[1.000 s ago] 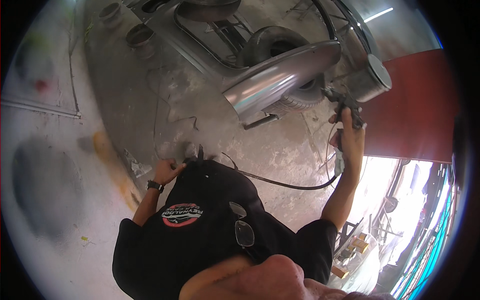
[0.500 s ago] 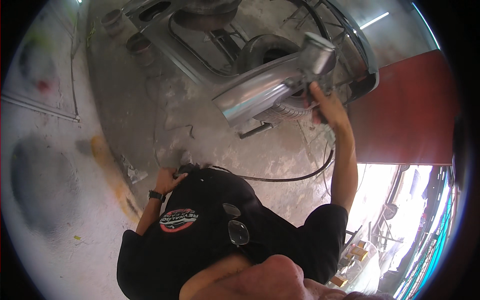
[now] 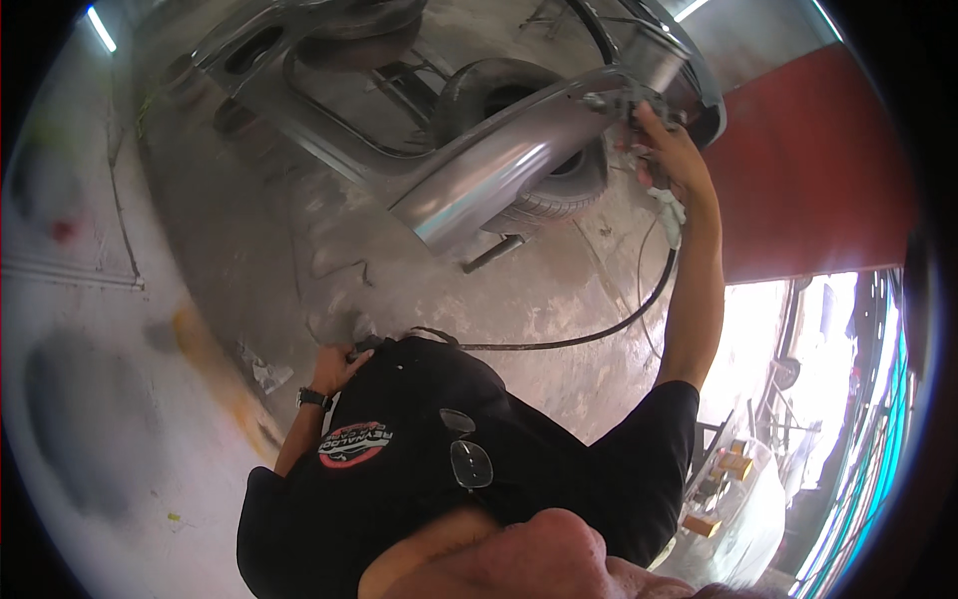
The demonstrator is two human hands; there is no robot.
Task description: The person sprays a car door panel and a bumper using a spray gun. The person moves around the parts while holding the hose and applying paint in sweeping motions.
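My right hand [image 3: 671, 150] is wrapped round the grip of a spray gun [image 3: 627, 103] with a metal cup [image 3: 654, 58] on top. The gun is held at the right end of a shiny grey car body panel [image 3: 489, 170]. White wrapping [image 3: 667, 215] covers the joint below the grip, where a black hose [image 3: 599, 339] curves down and left toward my waist. At my waist my left hand [image 3: 339, 369] is closed against something dark; its fingers are partly hidden. A watch [image 3: 311, 396] sits on that wrist.
A tyre [image 3: 489, 100] stands behind the panel and another [image 3: 569, 190] lies under it. A red board [image 3: 798, 170] is at the right. A paint-marked white wall [image 3: 80, 379] runs along the left. Several cans [image 3: 735, 465] sit at lower right.
My right hand has moved up and slightly right with the spray gun, along the panel. The panel and floor have shifted left and up in view. My left hand stays at my waist.
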